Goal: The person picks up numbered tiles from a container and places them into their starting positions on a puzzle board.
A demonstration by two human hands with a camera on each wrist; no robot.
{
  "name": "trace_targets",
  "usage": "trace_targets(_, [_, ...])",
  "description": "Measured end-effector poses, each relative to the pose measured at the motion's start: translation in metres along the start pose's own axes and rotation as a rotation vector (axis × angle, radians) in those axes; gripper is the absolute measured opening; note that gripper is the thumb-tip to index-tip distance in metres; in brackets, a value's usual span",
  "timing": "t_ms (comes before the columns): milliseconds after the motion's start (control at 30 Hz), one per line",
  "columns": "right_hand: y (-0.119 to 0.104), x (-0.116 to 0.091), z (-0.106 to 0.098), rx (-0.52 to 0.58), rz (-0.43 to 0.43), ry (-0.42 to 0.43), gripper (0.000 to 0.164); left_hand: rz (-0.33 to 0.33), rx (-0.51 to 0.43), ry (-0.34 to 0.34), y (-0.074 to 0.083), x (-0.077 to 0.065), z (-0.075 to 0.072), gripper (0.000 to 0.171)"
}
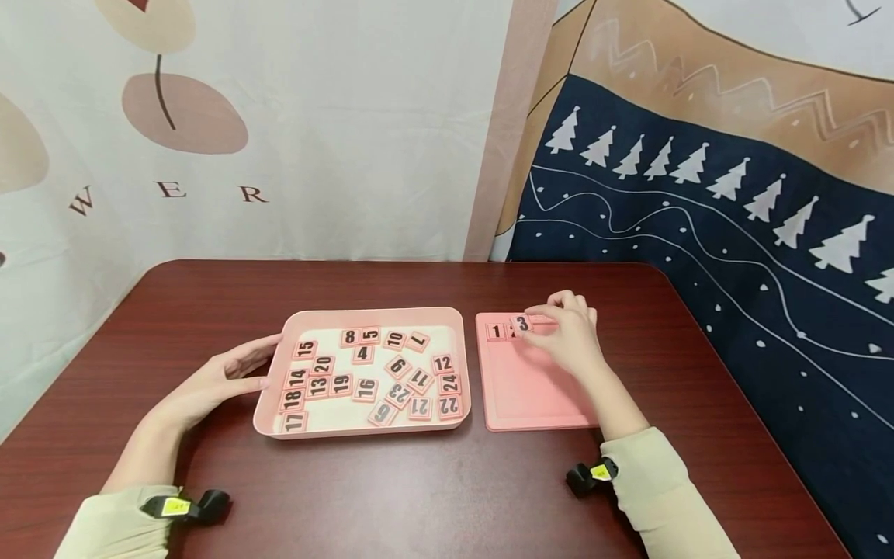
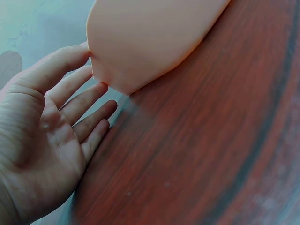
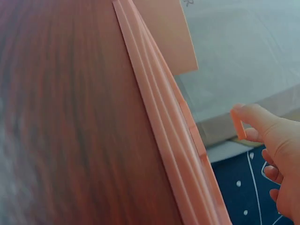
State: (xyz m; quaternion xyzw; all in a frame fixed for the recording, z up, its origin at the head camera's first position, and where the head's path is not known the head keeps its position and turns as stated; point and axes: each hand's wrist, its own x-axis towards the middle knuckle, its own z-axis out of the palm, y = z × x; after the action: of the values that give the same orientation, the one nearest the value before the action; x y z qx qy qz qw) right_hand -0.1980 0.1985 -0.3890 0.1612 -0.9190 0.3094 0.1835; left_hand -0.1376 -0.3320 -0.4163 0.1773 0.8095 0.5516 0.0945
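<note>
My right hand (image 1: 569,335) pinches a pink number tile marked 3 (image 1: 521,323) between thumb and finger, over the top left of a flat pink board (image 1: 531,388). In the right wrist view the tile (image 3: 238,124) is seen edge-on, raised off the board. Tile 1 (image 1: 495,331) lies in the board's top left corner, with another tile beside it partly covered by tile 3. My left hand (image 1: 216,384) touches the left rim of a pink tray (image 1: 363,433), fingers extended; the left wrist view shows the fingertips against the tray's outer wall (image 2: 150,37).
Loose number tiles lie scattered in the tray, among them 16 (image 1: 365,390), 4 (image 1: 362,354) and 12 (image 1: 443,363). Tray and board stand side by side on a dark red wooden table (image 1: 391,497), a narrow gap between them. Printed curtains (image 1: 349,155) hang behind.
</note>
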Motion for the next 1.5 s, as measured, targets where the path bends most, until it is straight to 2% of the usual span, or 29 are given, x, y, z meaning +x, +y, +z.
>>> trace_targets(267, [0.015,-0.003,-0.003,-0.050,0.089,-0.010,0.034,0.009,-0.012,-0.003,0.000,0.000,-0.001,0.061])
trace_targets(567, [0.020,-0.007,0.002,-0.102,0.170,-0.040,0.037,0.008,-0.011,-0.002,0.001,0.000,-0.001,0.061])
trace_targets(1100, [0.023,-0.009,0.012,-0.177,0.173,-0.087,0.038,0.017,-0.011,-0.003,0.001,-0.001,-0.001,0.061])
trace_targets(1500, [0.021,-0.012,0.006,-0.202,0.206,-0.124,0.038,0.012,-0.037,0.000,0.001,0.000,0.000,0.060])
